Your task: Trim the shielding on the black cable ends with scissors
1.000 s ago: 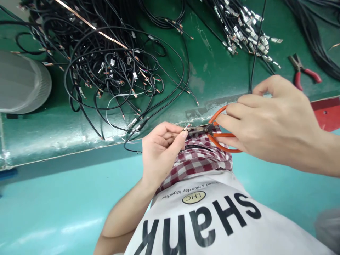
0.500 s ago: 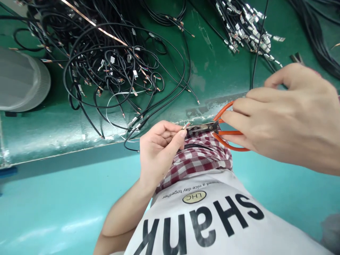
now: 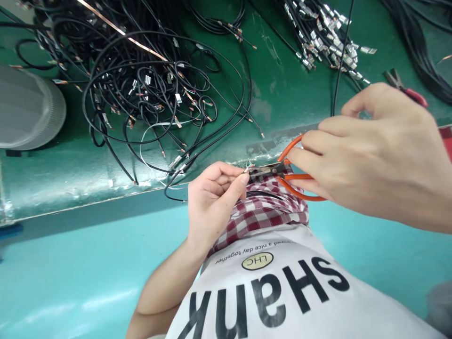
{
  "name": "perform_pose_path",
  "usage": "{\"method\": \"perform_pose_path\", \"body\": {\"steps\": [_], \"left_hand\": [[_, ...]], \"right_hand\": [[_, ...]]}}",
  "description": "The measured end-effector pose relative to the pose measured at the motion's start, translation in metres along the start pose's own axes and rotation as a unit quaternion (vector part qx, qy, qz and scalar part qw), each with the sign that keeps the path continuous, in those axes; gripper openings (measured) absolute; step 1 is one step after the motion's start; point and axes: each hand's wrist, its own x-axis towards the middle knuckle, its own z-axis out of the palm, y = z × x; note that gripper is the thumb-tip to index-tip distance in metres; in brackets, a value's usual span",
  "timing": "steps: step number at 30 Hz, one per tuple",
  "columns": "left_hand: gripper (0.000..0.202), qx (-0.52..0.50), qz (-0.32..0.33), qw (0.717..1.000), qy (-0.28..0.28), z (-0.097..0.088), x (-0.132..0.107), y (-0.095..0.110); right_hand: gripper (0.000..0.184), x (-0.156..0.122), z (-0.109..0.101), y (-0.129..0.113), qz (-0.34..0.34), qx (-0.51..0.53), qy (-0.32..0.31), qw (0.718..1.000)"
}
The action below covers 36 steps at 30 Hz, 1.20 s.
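Here we are on the head camera, looking down over a white T-shirt [image 3: 261, 292] with big dark lettering, and the action is right at the front edge of a green workbench [image 3: 226, 141]! The left hand [image 3: 213, 202] is pinched tight, thumb pressed against curled fingers, gripping a thin wire [image 3: 249, 167] whose bare tip pokes out just past the thumb. Right beside it, the right hand [image 3: 360, 150] is clamped around the orange handles of a pair of scissors [image 3: 298, 176], and the dark metal blades reach across to sit right at that wire, though whether they're biting it is too small to call. Both hands are close together above a red-and-white checked cloth [image 3: 263, 214] in the lap. Up on the bench, there's a big tangle of black cables [image 3: 141, 80] with metal ends, and further right a bundle of cables with silver clips [image 3: 323, 40]. Red-handled pliers [image 3: 411, 95] are peeking out just past the right hand's knuckles, a pale ribbed tub [image 3: 28, 108] is sitting at the far left, and a teal floor [image 3: 70, 268] fills the space below the bench
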Motion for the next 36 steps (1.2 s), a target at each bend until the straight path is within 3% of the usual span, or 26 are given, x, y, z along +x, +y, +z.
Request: {"method": "perform_pose_path", "body": {"steps": [4, 11, 19, 25, 31, 36], "left_hand": [[0.017, -0.002, 0.002, 1.0, -0.001, 0.0, 0.0, -0.001], [0.017, -0.005, 0.003, 1.0, -0.001, 0.0, -0.001, -0.002], [0.019, 0.003, 0.001, 1.0, -0.008, -0.001, 0.0, -0.003], [0.019, 0.036, 0.014, 0.999, 0.007, 0.002, -0.003, -0.006], [0.014, 0.001, 0.007, 1.0, -0.017, -0.002, -0.004, -0.002], [0.013, -0.023, 0.006, 1.0, -0.003, -0.011, -0.004, -0.003]], "right_hand": [[0.031, 0.0, 0.0, -0.001, 0.013, 0.029, -0.007, 0.999], [0.032, -0.001, -0.002, -0.001, -0.013, -0.057, -0.008, 0.998], [0.031, 0.003, -0.006, -0.004, -0.015, -0.081, -0.016, 0.996], [0.034, 0.01, -0.009, -0.001, -0.03, -0.062, -0.069, 0.995], [0.028, 0.007, -0.001, 0.004, -0.056, 0.02, -0.015, 0.998], [0.028, 0.001, -0.005, 0.009, -0.027, -0.001, -0.029, 0.999]]}}
